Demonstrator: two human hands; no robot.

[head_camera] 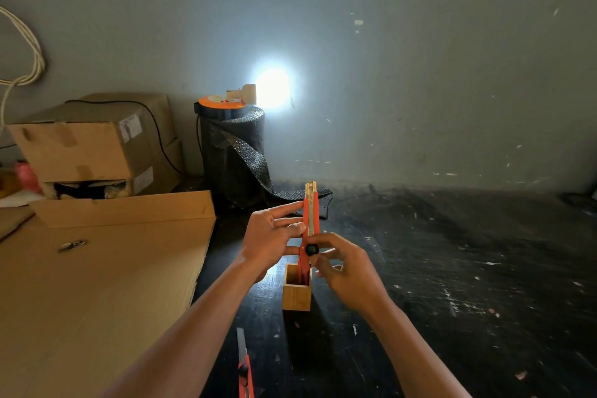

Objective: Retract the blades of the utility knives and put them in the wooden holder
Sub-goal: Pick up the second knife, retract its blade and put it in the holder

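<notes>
An orange utility knife (pixel 311 220) stands upright above the wooden holder (pixel 296 296), its lower end reaching into the holder's opening. A short piece of its blade shows at the top. My left hand (pixel 271 236) grips the knife's body from the left. My right hand (pixel 342 265) pinches the black slider knob on the knife's front. Another orange utility knife (pixel 244 368) lies on the dark table near the bottom edge, with its blade extended away from me.
A large flat cardboard sheet (pixel 97 284) covers the table's left side, with a small metal object (pixel 71 245) on it. Stacked cardboard boxes (pixel 93 145) stand at the back left. A dark bubble-wrap roll (pixel 234 155) carries a lit lamp (pixel 245 93) on top.
</notes>
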